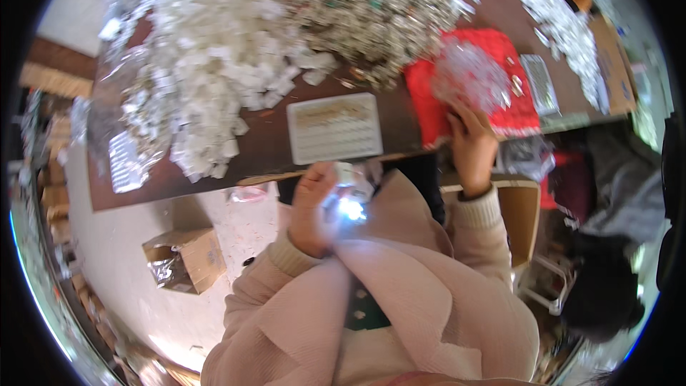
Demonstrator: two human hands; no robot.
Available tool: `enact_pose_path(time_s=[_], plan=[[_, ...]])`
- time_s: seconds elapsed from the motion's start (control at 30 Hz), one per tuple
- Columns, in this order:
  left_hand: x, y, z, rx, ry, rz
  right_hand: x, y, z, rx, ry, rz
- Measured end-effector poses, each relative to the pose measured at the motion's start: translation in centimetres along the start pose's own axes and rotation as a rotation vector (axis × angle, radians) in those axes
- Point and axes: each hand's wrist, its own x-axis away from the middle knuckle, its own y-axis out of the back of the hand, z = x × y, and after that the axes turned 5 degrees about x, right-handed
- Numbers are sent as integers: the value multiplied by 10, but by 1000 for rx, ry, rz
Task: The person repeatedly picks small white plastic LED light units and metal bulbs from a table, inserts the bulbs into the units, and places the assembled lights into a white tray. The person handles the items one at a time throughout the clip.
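My left hand [313,204] is closed on a small whitish piece [346,174] in front of my chest, just off the table's near edge. A bright glare beside the piece washes out its detail. My right hand [473,144] reaches over the table edge, its fingers bent at a heap of clear plastic pieces [470,75] on a red cloth [518,57]. Whatever its fingertips pinch is too small to make out. Between the hands, a white tray [334,156] with rows of small compartments lies on the brown table [268,132].
A large heap of white pieces [214,36] covers the left of the table, beside a pile of small metallic-looking parts [371,11]. A clear case [539,84] lies right of the cloth. A cardboard box [204,257] stands on the floor at left.
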Motion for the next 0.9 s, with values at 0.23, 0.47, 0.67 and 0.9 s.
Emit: enact_pose_path(time_s=[0.23, 0.47, 0.67, 0.9], plan=[[-7, -1, 8, 110, 4, 21, -4, 9, 28, -140, -161, 21], [-8, -6, 15, 359, 26, 78, 18, 10, 127, -679, 185, 260], [4, 6, -1, 399, -41, 54, 17, 5, 162, -683, 208, 351], [8, 18, -5, 413, -133, 100, 19, 5, 172, -801, 159, 412]])
